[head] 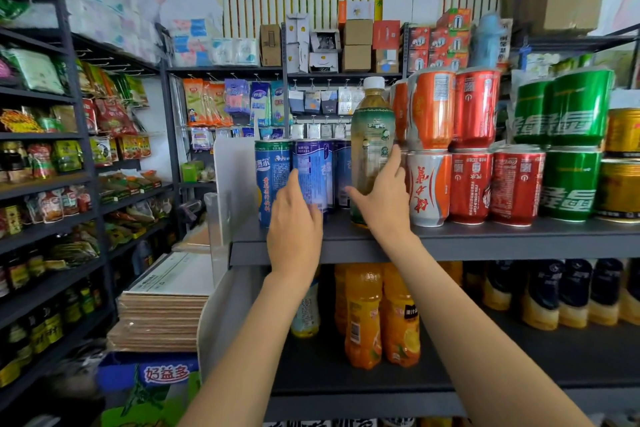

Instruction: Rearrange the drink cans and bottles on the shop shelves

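On bottle (372,149), curled right hand (382,198)
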